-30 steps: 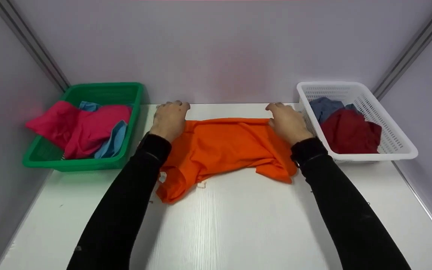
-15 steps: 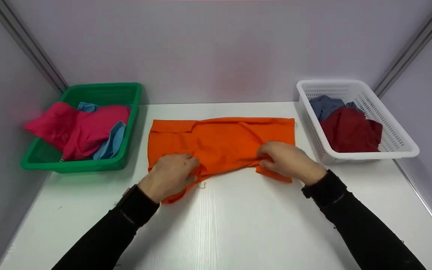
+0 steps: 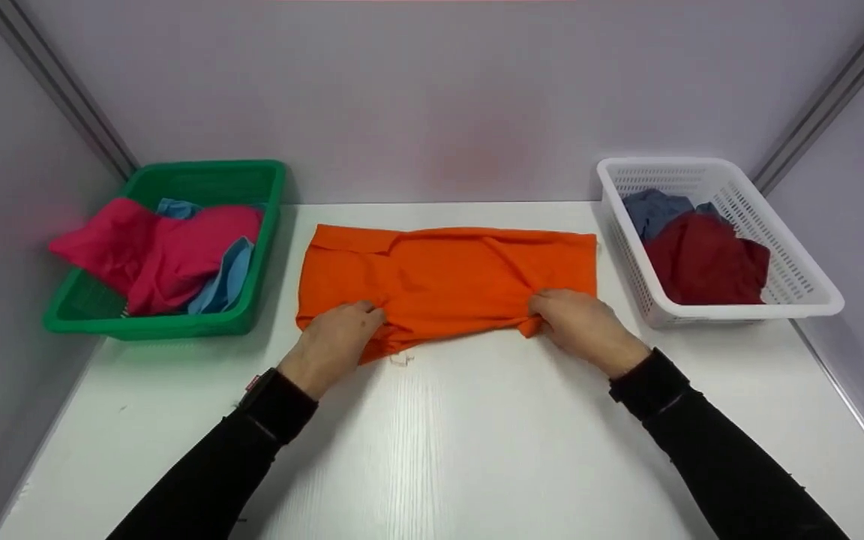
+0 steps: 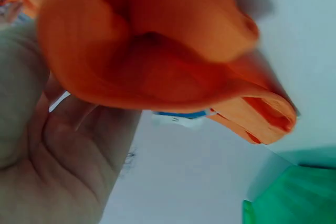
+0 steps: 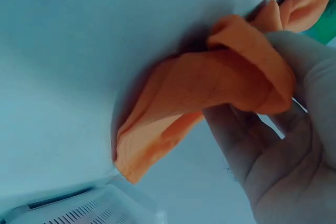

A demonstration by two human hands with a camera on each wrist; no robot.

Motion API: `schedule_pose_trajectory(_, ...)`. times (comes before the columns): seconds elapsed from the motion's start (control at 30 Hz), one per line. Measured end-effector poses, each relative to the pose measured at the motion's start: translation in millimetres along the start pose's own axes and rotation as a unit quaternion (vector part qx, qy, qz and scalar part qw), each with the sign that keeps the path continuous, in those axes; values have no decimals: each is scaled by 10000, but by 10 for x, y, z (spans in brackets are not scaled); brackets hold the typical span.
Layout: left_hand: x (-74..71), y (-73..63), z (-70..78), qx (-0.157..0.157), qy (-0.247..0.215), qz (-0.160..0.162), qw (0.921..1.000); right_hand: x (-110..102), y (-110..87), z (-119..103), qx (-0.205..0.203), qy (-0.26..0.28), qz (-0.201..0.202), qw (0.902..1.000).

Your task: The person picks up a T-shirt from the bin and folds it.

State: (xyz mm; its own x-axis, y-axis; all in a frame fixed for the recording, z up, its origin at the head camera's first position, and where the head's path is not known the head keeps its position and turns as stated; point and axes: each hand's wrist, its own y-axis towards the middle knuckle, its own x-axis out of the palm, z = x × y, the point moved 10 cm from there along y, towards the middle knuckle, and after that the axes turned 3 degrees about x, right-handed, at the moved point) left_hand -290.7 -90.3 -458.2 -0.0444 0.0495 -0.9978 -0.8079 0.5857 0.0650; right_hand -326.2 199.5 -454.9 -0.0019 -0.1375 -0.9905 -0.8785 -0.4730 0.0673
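Note:
An orange garment [image 3: 454,277] lies as a wide folded band across the table, creased along its near side. My left hand [image 3: 333,341] pinches its near left edge between thumb and fingers. At the near right edge, my right hand [image 3: 586,330] pinches the cloth the same way. The left wrist view shows the cloth bunched into an open loop above the fingers, with a small white and blue tag [image 4: 179,118] at its lower edge. In the right wrist view the gripped orange cloth [image 5: 194,80] curls over between thumb and fingers.
Back left stands a green basket [image 3: 244,319] with pink cloth [image 3: 199,255] and blue cloth [image 3: 226,277]. Back right is a white basket [image 3: 792,309] holding dark red cloth [image 3: 706,259] and grey-blue cloth [image 3: 653,214]. A wall [image 3: 432,105] rises behind the table.
Both hands came back from the garment's far edge to its near edge and took hold there. The near corners that hung toward me are now drawn in, making the band narrower.

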Motion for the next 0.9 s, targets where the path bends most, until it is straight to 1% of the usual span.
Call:
schedule_pose_trajectory(0.1, -40, 28, -132, -301, -67, -81, 9995, -64, 24, 41, 92, -131, 160, 9997)
schedule_pose_trajectory(0.2, -160, 13, -271, -634, -344, -132, 9973, -232, 32, 62, 115, -186, 368, 9991)
schedule_pose_trajectory(0.3, -372, -33, -388, -887, -820, -32, 9927, -469, 19, 62, 105, -49, 504, 9987)
schedule_pose_trajectory(0.43, -732, -103, -509, -1074, -1340, 258, 9848, -807, 6, 66, 216, 226, 564, 9979)
schedule_pose_trajectory(0.53, -972, -118, -598, -1142, -1527, 524, 9802, -1023, 23, 89, 383, 377, 671, 9963)
schedule_pose_trajectory(0.6, -1073, -99, -658, -1173, -1553, 658, 9787, -1108, 47, 120, 494, 443, 745, 9950)
schedule_pose_trajectory(0.67, -1094, -49, -720, -1194, -1459, 692, 9796, -1128, 83, 162, 580, 475, 792, 9940)
schedule_pose_trajectory(0.73, -1048, 24, -782, -1229, -1266, 638, 9822, -1086, 124, 216, 660, 450, 826, 9934)
schedule_pose_trajectory(0.9, -807, 207, -894, -1263, -599, 460, 9891, -836, 220, 345, 895, 212, 788, 9926)
